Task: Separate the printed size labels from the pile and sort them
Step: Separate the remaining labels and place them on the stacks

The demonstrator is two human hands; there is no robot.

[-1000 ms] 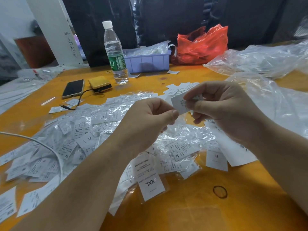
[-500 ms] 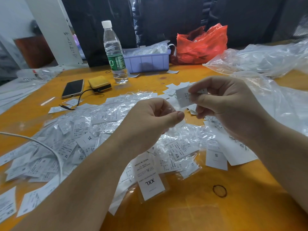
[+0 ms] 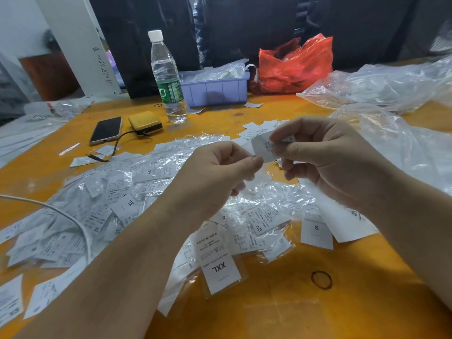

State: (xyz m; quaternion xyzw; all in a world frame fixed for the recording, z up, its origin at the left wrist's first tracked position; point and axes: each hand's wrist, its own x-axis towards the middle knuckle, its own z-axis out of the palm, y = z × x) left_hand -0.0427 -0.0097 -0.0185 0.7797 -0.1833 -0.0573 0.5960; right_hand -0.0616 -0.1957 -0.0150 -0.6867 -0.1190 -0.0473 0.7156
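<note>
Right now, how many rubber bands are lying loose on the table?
2. One dark rubber band lies on bare table near the front right, past the XXL label. A second band lies left of the water bottle. The pile may hide more.

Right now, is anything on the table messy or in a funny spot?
Yes. The label pile sprawls loose, with many labels upside down, like the XXL label. A white cable snakes across it, and a rubber band lies alone on the orange table. Nothing looks torn or spilled.

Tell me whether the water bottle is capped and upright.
Capped and upright: the water bottle stands on the table with its white cap on.
</note>
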